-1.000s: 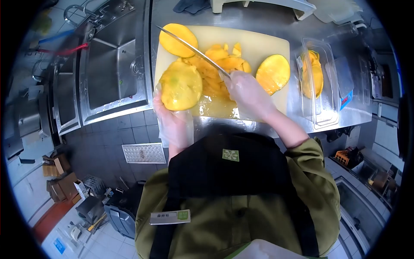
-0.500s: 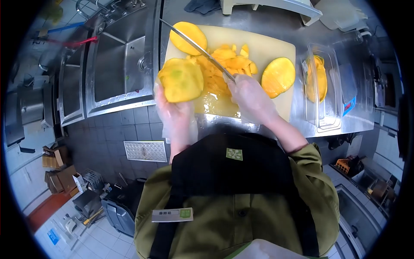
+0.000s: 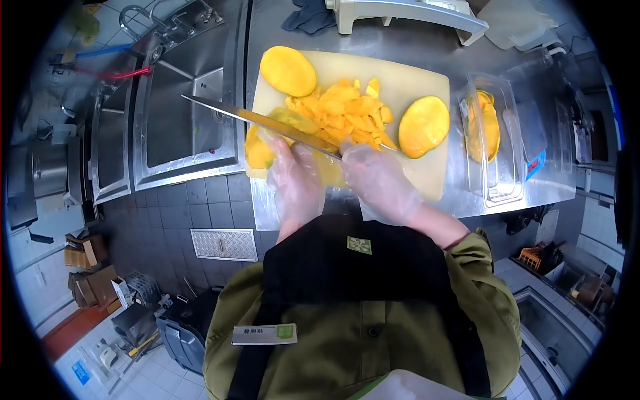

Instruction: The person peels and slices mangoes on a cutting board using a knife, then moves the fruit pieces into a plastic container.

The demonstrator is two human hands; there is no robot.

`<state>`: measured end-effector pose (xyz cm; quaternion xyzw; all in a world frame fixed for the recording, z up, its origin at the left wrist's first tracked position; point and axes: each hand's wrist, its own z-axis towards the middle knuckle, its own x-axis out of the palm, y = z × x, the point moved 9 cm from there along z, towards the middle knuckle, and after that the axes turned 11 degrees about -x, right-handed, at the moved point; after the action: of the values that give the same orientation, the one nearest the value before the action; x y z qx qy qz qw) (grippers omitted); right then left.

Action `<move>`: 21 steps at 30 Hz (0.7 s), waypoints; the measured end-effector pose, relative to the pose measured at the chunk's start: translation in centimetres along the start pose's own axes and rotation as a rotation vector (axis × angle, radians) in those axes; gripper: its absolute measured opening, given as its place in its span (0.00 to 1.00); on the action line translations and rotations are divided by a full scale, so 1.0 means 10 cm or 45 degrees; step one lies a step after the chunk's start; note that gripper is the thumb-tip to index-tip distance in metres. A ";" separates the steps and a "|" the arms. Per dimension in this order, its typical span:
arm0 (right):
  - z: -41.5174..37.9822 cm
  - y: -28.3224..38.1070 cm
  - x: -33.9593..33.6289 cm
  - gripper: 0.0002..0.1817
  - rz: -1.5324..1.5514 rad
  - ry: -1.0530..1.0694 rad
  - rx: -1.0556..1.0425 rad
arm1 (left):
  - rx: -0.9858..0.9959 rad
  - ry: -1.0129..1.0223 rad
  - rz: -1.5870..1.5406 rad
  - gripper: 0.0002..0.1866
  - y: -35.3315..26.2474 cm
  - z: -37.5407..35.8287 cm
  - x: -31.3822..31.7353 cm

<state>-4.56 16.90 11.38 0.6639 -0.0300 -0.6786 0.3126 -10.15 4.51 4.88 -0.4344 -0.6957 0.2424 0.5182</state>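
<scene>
My gloved left hand (image 3: 297, 181) grips a yellow mango piece (image 3: 259, 151) with a greenish patch, over the board's left front corner. In my gloved right hand (image 3: 381, 183) is a long knife (image 3: 261, 122); its blade slants across to the left, passing over the held mango, with the tip beyond the board's edge. Behind both hands a heap of cut mango pieces (image 3: 340, 105) lies on the pale cutting board (image 3: 417, 81). One mango half (image 3: 288, 71) rests at the back left corner and another mango half (image 3: 424, 127) at the right.
Right of the board stands a clear plastic container (image 3: 501, 193) with mango (image 3: 483, 127) inside. A steel sink (image 3: 183, 123) adjoins the counter at the left. At the back are a dark cloth (image 3: 310, 17) and a white rack-like stand (image 3: 413, 17).
The left hand has turned over and moved right and down, tilting the mango from facing up. The right hand has lowered, and the knife now lies flatter, across the mango.
</scene>
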 end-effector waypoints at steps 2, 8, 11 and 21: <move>-0.01 0.05 -0.04 0.07 0.008 -0.042 -0.111 | -0.046 -0.052 -0.099 0.26 0.07 -0.01 0.01; 0.03 0.07 0.03 0.08 -0.152 0.057 -0.048 | 0.556 -0.161 1.534 0.22 -0.15 -0.24 0.17; 0.03 0.00 0.04 0.07 -0.247 0.038 0.038 | 0.019 -0.321 1.267 0.21 -0.07 -0.19 0.03; 0.12 -0.11 0.23 0.09 -0.415 -0.058 0.045 | -0.170 -0.143 0.017 0.29 0.12 -0.14 -0.04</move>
<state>-5.87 16.24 8.95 0.6500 0.0592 -0.7345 0.1858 -8.42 4.61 4.17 -0.4584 -0.7352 0.2230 0.4467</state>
